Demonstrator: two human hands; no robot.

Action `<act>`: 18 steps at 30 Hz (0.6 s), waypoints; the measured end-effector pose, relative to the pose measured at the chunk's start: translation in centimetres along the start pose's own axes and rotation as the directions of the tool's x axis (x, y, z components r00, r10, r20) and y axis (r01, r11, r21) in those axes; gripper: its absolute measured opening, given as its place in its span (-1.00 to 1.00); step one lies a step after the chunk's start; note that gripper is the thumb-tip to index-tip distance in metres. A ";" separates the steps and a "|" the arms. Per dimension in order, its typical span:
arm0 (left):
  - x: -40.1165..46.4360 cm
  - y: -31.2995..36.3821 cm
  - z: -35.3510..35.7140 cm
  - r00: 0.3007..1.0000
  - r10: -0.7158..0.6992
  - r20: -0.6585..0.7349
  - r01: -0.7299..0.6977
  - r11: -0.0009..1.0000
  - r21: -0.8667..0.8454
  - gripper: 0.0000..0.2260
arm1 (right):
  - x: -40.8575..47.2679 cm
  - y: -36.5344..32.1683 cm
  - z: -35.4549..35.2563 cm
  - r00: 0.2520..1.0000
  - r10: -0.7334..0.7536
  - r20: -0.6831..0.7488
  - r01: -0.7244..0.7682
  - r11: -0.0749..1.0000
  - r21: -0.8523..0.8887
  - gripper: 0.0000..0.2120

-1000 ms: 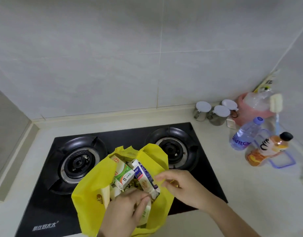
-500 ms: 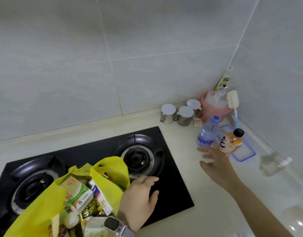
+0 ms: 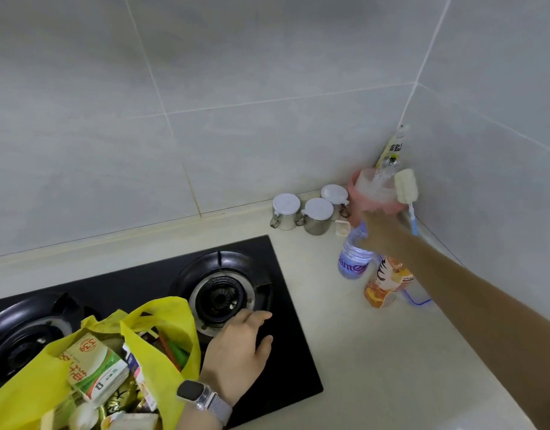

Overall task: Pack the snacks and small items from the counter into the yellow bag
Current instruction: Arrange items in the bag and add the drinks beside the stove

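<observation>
Soft yellow fabric bag sits on black glass hob, holding cartons and packets. Left hand rests flat, fingers relaxed, beside it. Right hand over clear water bottle; grip cannot be determined.

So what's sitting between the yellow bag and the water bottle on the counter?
In the head view, the left hand rests beside the yellow bag on the black hob; past it come the right burner, then bare counter up to the water bottle.
</observation>
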State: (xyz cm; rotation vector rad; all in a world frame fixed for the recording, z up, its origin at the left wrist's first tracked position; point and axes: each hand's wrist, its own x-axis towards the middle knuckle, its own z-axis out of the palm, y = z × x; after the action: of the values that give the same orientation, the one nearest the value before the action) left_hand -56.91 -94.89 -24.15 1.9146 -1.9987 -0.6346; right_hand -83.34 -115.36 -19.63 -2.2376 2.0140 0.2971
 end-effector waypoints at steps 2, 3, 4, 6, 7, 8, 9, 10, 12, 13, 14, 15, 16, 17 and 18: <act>-0.1 0.0 0.1 1.000 -0.001 -0.005 0.001 1.000 -0.012 -0.64 | 0.7 0.7 0.7 0.996 -0.039 0.076 0.035 0.998 0.053 -0.84; -0.2 0.0 0.1 1.000 -0.004 -0.012 0.004 1.000 -0.019 -0.64 | 1.1 0.9 1.0 0.996 -0.050 0.076 0.045 0.997 0.067 -0.89; -0.3 -0.1 0.1 1.000 -0.010 -0.017 0.010 1.000 -0.029 -0.64 | 1.3 1.0 1.5 0.997 -0.056 0.051 0.052 0.996 0.077 -0.87; -0.5 -0.2 0.3 0.999 -0.031 -0.024 0.029 0.999 -0.045 -0.64 | 1.8 0.9 2.1 0.999 -0.039 0.014 0.037 0.993 0.110 -0.72; -0.6 -0.3 0.4 0.999 -0.040 -0.025 0.039 0.998 -0.050 -0.64 | 1.9 0.9 2.5 0.999 -0.038 0.004 0.037 0.986 0.161 -0.65; -0.7 -0.3 0.5 0.999 -0.047 -0.025 0.046 0.997 -0.056 -0.65 | 1.9 0.7 2.6 0.999 -0.042 0.007 0.039 0.974 0.225 -0.59; -0.9 -0.3 0.5 0.998 -0.052 -0.023 0.051 0.997 -0.064 -0.65 | 2.0 0.7 2.9 0.999 -0.053 0.007 0.050 0.965 0.259 -0.54; -1.0 -0.3 0.6 0.998 -0.057 -0.024 0.055 0.996 -0.075 -0.65 | 2.0 0.7 3.1 0.997 -0.081 -0.008 0.081 0.966 0.247 -0.51; -1.3 -0.3 0.7 0.998 -0.065 -0.027 0.062 0.993 -0.096 -0.65 | 2.1 0.3 3.4 0.992 -0.119 -0.049 0.126 0.979 0.160 -0.56; -1.4 -0.3 0.7 0.997 -0.070 -0.026 0.067 0.992 -0.104 -0.65 | 2.1 0.1 3.6 0.987 -0.139 -0.079 0.149 0.979 0.139 -0.59; -1.6 -0.2 0.7 0.997 -0.075 -0.022 0.072 0.991 -0.115 -0.65 | 1.8 -0.3 3.5 0.982 -0.159 -0.105 0.173 0.975 0.140 -0.60; -1.7 -0.2 0.7 0.997 -0.079 -0.019 0.075 0.989 -0.130 -0.65 | 1.6 -0.8 3.5 0.977 -0.179 -0.116 0.197 0.965 0.172 -0.63; -1.8 -0.2 0.7 0.997 -0.082 -0.017 0.078 0.986 -0.144 -0.65 | 1.3 -1.3 3.6 0.970 -0.206 -0.128 0.229 0.950 0.212 -0.69; -2.0 -0.1 0.7 0.996 -0.083 -0.015 0.080 0.985 -0.155 -0.65 | 0.9 -1.9 3.8 0.962 -0.239 -0.130 0.266 0.930 0.256 -0.77; -2.1 -0.1 0.7 0.996 -0.086 -0.015 0.083 0.983 -0.162 -0.66 | 0.5 -2.5 4.1 0.955 -0.270 -0.123 0.294 0.916 0.274 -0.84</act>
State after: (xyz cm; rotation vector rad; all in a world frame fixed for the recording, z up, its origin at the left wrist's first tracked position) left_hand -57.04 -92.68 -24.65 1.9086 -1.8011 -0.7694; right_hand -81.10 -114.66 -23.84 -2.3350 1.6076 -0.1155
